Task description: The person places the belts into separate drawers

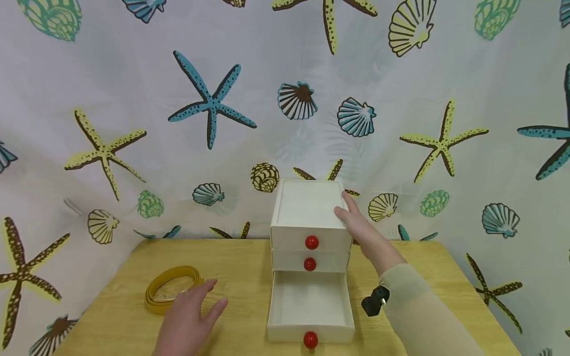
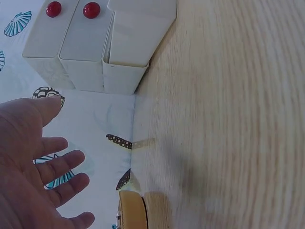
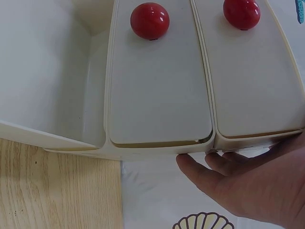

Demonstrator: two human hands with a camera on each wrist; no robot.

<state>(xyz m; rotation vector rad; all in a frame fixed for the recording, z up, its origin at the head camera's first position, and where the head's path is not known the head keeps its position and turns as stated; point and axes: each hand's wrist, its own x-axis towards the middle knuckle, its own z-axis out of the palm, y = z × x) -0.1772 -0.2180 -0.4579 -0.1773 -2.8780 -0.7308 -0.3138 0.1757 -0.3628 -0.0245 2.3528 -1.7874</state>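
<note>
A small white drawer cabinet [image 1: 311, 202] with round red knobs stands on the wooden table. Its bottom drawer [image 1: 310, 296] is pulled out, with nothing seen inside, while the two drawers above sit closed. My right hand [image 1: 361, 228] rests against the cabinet's upper right side; the thumb lies over the top edge and the fingers [image 3: 202, 174] touch the side wall. To the left, a coiled yellow-tan belt [image 1: 153, 291] lies on the table. My left hand [image 1: 189, 319] hovers just in front of it, fingers spread and relaxed, holding nothing.
A white cloth [image 1: 249, 163] printed with starfish and shells hangs behind and beside the table [image 1: 240, 277]. A small black device [image 1: 375, 300] is at my right wrist. The pulled-out drawer juts toward the front of the table.
</note>
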